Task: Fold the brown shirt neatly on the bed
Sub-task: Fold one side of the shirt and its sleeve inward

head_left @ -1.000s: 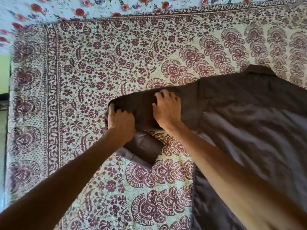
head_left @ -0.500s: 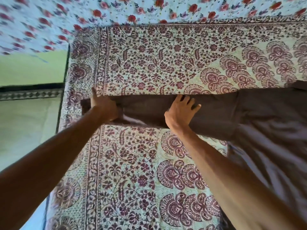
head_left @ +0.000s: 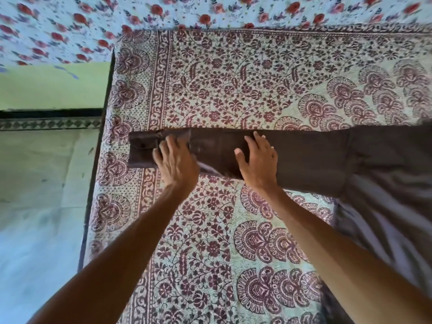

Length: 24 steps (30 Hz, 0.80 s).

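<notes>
Sleeve now stretched flat; two hands pressing; one shirt, blurry.

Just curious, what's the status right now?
Left hand and right hand flat, open, pressing long sleeve of brown cloth shirt. Sleeve stretched across patterned bedspread. Nothing in the way.

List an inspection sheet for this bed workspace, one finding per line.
Surface: printed bedspread, maroon floral pattern, lying flat.
Job's things: brown shirt; its sleeve stretched out flat towards the bed's left edge.
Clutter: nothing seen.
Grippers: left hand flat on the sleeve near the cuff; right hand flat on mid-sleeve; fingers spread.
Cables: nothing seen.
Surroundings: rose-print cloth beyond the bed; floor at left.
</notes>
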Motion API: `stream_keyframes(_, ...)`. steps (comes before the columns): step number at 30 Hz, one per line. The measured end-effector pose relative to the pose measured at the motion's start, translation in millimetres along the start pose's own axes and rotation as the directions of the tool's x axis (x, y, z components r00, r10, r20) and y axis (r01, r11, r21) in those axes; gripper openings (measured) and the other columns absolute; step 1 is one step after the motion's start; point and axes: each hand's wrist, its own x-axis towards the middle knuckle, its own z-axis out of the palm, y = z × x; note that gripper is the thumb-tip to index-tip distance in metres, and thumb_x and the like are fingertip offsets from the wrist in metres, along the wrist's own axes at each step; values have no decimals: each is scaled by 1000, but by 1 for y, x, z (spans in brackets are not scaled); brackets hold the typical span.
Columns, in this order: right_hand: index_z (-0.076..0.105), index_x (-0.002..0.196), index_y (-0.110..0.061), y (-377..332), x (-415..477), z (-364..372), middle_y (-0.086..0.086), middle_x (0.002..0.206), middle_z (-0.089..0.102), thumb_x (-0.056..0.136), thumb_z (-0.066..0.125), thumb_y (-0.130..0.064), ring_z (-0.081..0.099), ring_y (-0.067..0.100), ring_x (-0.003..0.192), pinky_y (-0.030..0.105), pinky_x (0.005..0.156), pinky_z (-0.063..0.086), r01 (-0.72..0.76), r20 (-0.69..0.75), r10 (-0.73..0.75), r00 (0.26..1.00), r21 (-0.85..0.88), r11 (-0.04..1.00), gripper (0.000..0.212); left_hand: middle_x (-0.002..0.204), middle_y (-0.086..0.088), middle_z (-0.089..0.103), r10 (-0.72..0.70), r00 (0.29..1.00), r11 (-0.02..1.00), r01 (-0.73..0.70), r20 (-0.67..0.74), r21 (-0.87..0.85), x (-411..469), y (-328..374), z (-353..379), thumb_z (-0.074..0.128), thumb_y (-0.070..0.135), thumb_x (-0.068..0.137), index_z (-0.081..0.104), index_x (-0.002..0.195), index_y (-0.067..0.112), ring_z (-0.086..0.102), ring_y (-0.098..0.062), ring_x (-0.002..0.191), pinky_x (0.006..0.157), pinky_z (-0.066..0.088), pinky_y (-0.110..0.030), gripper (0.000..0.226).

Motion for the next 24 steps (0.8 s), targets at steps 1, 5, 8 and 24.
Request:
stream_keyframes(1, 47, 139, -18, 12, -2, -10, 8, 151, 39, 98, 38, -42, 29, 27, 143, 52, 116, 24, -3, -75, 5, 997, 35, 999, 48, 128, -12, 45, 92, 995, 995, -94, -43, -40, -8, 16, 5, 56, 15, 80, 48, 127, 15, 44, -29, 115, 101, 38, -47, 48)
stream_keyframes(5, 56, 129, -12, 88, -16, -45, 8, 139, 53, 94, 42, -14, 41, 29, 135, 48, 111, 34, -35, -282, 15, 959, -64, 997, 38, 133, -8, 48, 420, 906, 871, -419, -53, -255, -43, 98, 28, 48, 15, 77, 52, 128, 14, 47, -29, 117, 96, 41, -42, 52)
stream_keyframes(8, 46, 140, -8, 151, -19, -73, 10, 148, 43, 93, 40, -8, 33, 30, 141, 43, 116, 27, -124, -303, 70, 951, -163, 979, 48, 144, -7, 43, 501, 865, 806, -474, -16, -355, -58, 168, 53, 45, 18, 84, 46, 137, 14, 41, -28, 130, 106, 37, -41, 52)
stream_keyframes(24, 12, 155, -21, 226, -6, -81, -3, 163, 11, 100, 18, -47, 7, 26, 150, 54, 119, 7, -214, -112, 184, 977, -404, 889, 61, 161, 2, 13, 224, 974, 974, -225, -22, -28, -4, 131, 91, 22, 67, 93, 12, 152, 35, 9, -26, 149, 118, 2, -53, 68)
